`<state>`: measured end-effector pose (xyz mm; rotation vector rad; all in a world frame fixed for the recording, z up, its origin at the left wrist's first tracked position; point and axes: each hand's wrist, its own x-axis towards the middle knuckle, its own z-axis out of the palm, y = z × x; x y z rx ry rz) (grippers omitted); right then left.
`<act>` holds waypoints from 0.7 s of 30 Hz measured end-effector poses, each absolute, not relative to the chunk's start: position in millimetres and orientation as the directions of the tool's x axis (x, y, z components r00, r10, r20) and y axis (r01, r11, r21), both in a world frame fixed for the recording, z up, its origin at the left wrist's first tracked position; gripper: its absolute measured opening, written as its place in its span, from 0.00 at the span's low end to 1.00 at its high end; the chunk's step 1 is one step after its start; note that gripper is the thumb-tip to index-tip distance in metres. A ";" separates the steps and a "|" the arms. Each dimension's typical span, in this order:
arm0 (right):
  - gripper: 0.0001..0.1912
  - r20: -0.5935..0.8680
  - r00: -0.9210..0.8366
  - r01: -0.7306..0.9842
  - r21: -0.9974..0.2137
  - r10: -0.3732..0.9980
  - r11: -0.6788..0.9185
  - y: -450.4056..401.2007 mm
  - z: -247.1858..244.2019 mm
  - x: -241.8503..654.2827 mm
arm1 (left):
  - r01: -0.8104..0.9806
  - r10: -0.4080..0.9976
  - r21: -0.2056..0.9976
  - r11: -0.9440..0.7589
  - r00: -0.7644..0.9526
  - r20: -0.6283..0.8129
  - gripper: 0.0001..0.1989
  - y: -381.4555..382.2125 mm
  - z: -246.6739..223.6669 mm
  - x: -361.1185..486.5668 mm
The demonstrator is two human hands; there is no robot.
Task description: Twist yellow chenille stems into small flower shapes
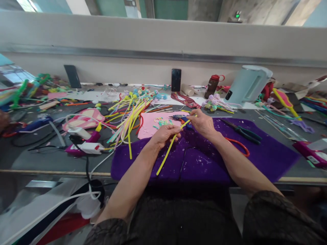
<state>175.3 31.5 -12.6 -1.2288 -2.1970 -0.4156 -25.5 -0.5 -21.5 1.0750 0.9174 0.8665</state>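
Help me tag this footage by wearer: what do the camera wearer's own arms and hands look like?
The left hand and right hand are both ungloved, and the forearms are uncovered. The left sleeve and right sleeve are near-black with a crinkled, patterned texture, ending around the elbows. No watch shows; any ring is too small to tell.

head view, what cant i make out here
All in the head view:
- Yellow fuzzy stem: stretch hidden by the left hand
- Blue-and-orange glue gun: partly hidden by the right hand
- Brown bottle with red lid: label print too small
- Another person's hand: cut off by left edge, blurred
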 end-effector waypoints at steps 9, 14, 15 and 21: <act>0.15 0.583 -0.490 0.733 -0.126 0.647 0.669 23.9 -11.6 165.0 | -0.258 0.933 0.935 0.242 0.326 -0.151 0.13 4.5 -22.4 -28.5; 0.13 0.549 -0.532 0.672 -0.191 0.645 0.716 27.2 -17.6 163.0 | -0.263 0.930 0.931 0.254 0.331 -0.160 0.13 3.9 -23.1 -27.7; 0.13 0.550 -0.528 0.658 -0.218 0.648 0.721 27.5 -17.6 162.8 | -0.259 0.929 0.931 0.258 0.330 -0.166 0.13 3.6 -23.0 -27.4; 0.10 0.530 -0.401 0.650 -0.410 0.747 0.639 22.5 -15.6 158.5 | -0.249 0.936 0.936 0.251 0.310 -0.168 0.12 0.1 -18.6 -25.2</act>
